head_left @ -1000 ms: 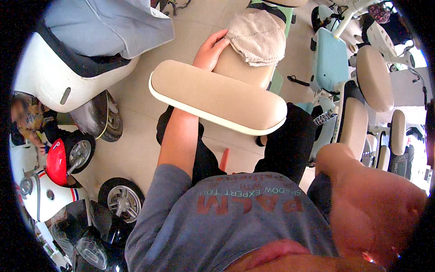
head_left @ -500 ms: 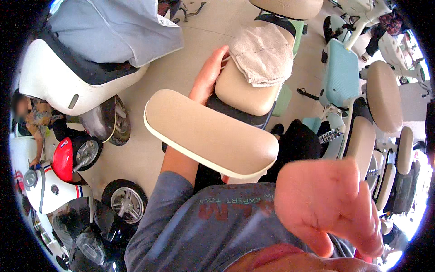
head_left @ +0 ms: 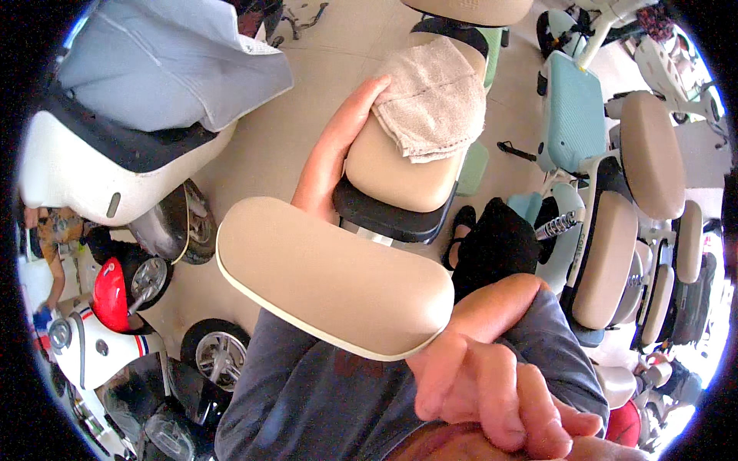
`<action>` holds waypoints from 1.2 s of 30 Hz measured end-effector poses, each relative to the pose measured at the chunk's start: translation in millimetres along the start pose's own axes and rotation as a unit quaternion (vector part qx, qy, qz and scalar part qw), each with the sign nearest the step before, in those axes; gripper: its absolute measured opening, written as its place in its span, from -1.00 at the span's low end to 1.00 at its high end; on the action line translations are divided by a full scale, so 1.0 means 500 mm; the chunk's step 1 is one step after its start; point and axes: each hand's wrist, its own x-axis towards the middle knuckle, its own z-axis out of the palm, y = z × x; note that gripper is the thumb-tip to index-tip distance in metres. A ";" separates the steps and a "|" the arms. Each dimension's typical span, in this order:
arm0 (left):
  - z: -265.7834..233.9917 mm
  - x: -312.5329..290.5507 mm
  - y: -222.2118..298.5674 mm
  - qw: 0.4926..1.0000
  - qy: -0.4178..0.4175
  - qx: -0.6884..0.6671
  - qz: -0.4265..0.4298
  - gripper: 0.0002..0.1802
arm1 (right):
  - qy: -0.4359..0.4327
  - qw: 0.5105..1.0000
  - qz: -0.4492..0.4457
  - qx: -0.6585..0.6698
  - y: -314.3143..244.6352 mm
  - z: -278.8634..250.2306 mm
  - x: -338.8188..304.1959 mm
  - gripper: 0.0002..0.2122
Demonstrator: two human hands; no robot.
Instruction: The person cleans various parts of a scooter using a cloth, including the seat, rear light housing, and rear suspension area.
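A tan padded scooter seat [head_left: 401,183] with a black base lies in front of me. A folded beige cloth [head_left: 438,104] covers its far part. My left hand [head_left: 355,111] lies along the seat's left side, its fingers curving round the edge beside the cloth; most of them are hidden. Nearer to me a tan backrest pad [head_left: 334,276] with a cream rim crosses in front of my body and hides part of my left forearm. My right hand [head_left: 492,388] is raised close to me, past the pad's right end, its fingers loosely bent and partly apart, with nothing visible in them.
On the left stands a white scooter [head_left: 123,180] with a grey cover [head_left: 154,65] over its seat. Lower left are a red-and-white scooter [head_left: 100,342] and a wheel [head_left: 217,355]. More tan-seated scooters [head_left: 607,261] line the right, beside a pale blue box [head_left: 573,111].
My right hand has moved down and left, and its fingers have turned. The seat, cloth and pad have shifted a little left in view. My left hand stays at the seat.
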 end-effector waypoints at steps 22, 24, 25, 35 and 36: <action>0.003 0.003 0.008 0.998 -0.015 0.063 0.028 -0.38 | 0.005 0.950 -0.150 -0.274 0.025 -0.023 0.025 -0.76; -0.001 0.016 -0.006 0.999 -0.022 0.026 0.023 -0.40 | -0.026 0.939 -0.166 -0.301 0.036 -0.038 0.031 -0.75; -0.002 0.029 -0.012 0.998 -0.029 0.028 0.039 -0.41 | -0.026 0.926 -0.177 -0.333 0.041 -0.038 0.041 -0.79; 0.019 0.014 0.004 0.977 0.083 0.170 0.102 -0.38 | -0.146 0.429 0.073 -0.889 0.041 -0.403 0.170 -0.49; 0.026 0.014 0.007 0.967 0.110 0.205 0.104 -0.36 | -0.176 0.371 0.098 -0.906 0.052 -0.444 0.146 -0.46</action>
